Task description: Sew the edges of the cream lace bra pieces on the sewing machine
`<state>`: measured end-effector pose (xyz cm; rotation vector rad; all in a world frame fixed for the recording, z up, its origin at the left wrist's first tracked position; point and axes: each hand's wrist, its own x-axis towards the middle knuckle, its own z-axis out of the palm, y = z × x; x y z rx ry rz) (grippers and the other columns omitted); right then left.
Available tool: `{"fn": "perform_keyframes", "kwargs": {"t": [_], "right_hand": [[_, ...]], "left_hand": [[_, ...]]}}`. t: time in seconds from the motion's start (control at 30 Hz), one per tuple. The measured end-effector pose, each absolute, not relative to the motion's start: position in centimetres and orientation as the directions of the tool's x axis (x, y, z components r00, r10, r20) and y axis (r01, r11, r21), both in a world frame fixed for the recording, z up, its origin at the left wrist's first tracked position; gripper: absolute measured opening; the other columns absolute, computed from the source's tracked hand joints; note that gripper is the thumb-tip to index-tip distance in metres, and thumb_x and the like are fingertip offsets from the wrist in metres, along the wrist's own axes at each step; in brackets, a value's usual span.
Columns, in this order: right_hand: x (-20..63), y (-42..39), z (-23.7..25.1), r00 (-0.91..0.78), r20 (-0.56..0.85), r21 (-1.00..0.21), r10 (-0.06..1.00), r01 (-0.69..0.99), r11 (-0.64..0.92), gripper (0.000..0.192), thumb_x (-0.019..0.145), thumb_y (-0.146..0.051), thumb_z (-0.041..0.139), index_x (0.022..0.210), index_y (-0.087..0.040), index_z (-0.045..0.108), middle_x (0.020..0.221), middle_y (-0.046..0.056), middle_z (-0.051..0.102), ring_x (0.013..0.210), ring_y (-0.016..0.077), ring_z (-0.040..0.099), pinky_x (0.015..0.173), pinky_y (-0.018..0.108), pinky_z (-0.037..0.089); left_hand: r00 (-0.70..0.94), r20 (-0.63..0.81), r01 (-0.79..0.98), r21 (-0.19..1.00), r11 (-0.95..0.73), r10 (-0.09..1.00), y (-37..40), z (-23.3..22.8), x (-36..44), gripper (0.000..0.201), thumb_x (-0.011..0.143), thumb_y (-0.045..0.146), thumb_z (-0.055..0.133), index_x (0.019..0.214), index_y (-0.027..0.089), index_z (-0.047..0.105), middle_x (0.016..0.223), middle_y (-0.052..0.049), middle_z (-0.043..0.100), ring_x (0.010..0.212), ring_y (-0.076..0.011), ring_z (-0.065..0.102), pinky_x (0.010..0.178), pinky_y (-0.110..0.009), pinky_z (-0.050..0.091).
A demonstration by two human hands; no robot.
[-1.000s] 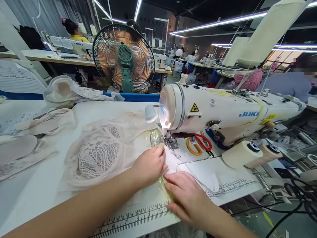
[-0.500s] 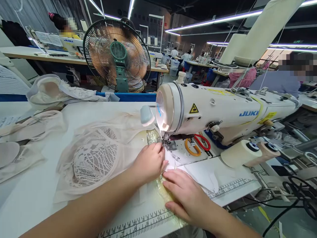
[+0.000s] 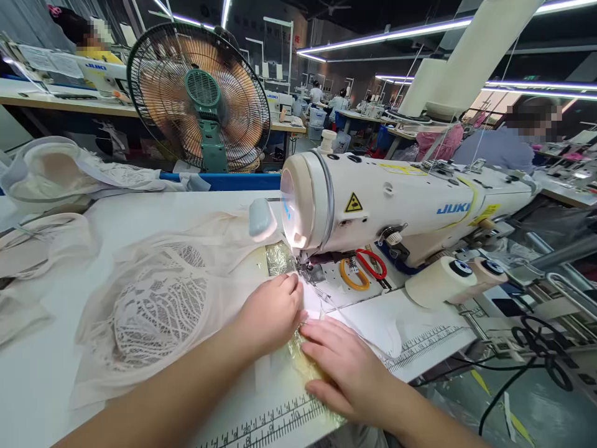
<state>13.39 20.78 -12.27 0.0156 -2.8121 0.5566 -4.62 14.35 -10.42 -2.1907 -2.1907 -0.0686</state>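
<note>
My left hand (image 3: 273, 311) is closed, its fingertips pinching white fabric (image 3: 382, 333) just in front of the needle and presser foot (image 3: 305, 267) of the JUKI sewing machine (image 3: 364, 199). Part of that fabric is hidden under my hands. Fingers spread, my right hand (image 3: 347, 367) rests on the fabric's near edge and the clear yellowish film on the tabletop, index fingertip close to my left thumb. To the left lies a sheer beige garment with a lace cup (image 3: 161, 305), spread flat beside my left forearm.
Orange-handled (image 3: 354, 275) and red-handled (image 3: 372, 264) tools lie on the machine bed. Thread cones (image 3: 438, 283) stand at right. A ruler strip (image 3: 275, 426) runs along the front edge. More cups (image 3: 51, 165) are piled at left; a large fan (image 3: 200, 99) stands behind. A co-worker (image 3: 499, 146) sits beyond.
The view has turned slightly right, so everything appears shifted left. Both hands keep nearly the same place by the needle, with the left still pinching the fabric.
</note>
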Motion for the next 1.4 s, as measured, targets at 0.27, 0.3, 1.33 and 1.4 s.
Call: {"fn": "perform_keyframes", "kwargs": {"t": [0.27,0.3,1.33,1.4], "right_hand": [[12.8,20.6,-12.4,-0.982,0.177,-0.39,0.073,-0.001,0.921,0.04,0.084,-0.036,0.054,0.118,-0.014,0.053,0.131,0.012,0.051,0.127,0.0244,0.039,0.11,0.045,0.027],[12.7,20.6,-12.4,-0.98,0.18,-0.395,0.08,0.003,0.919,0.04,0.084,-0.036,0.055,0.118,-0.015,0.053,0.131,0.012,0.051,0.127,0.0242,0.038,0.11,0.044,0.026],[13.3,21.2,-12.7,-0.843,0.515,-0.503,0.156,-0.15,0.851,0.017,0.081,-0.016,0.052,0.096,-0.012,0.059,0.102,0.013,0.063,0.097,0.0221,0.057,0.088,0.038,0.048],[13.4,21.2,-12.7,-0.843,0.513,-0.501,0.159,-0.144,0.854,0.017,0.081,-0.017,0.052,0.096,-0.013,0.059,0.102,0.013,0.064,0.097,0.022,0.057,0.088,0.038,0.048]], "left_hand": [[-0.025,-0.004,1.0,-0.006,0.025,1.0,14.9,-10.0,-5.3,0.043,0.087,0.025,0.05,0.121,0.0,0.054,0.132,-0.023,0.048,0.119,-0.0325,0.048,0.097,-0.042,0.044],[-0.026,0.001,1.0,-0.008,0.026,1.0,14.9,-10.0,-5.4,0.042,0.087,0.025,0.05,0.121,0.001,0.054,0.132,-0.023,0.048,0.119,-0.0324,0.048,0.098,-0.042,0.044],[0.08,-0.184,0.997,0.004,-0.08,0.98,13.2,-8.3,-5.2,0.045,0.074,0.002,0.049,0.112,0.022,0.062,0.119,-0.004,0.062,0.087,-0.0249,0.061,0.067,-0.034,0.05],[0.086,-0.176,0.996,0.018,-0.085,0.981,13.4,-8.2,-5.7,0.05,0.072,-0.002,0.047,0.115,0.021,0.061,0.124,-0.005,0.059,0.091,-0.0258,0.061,0.073,-0.036,0.05]]}}
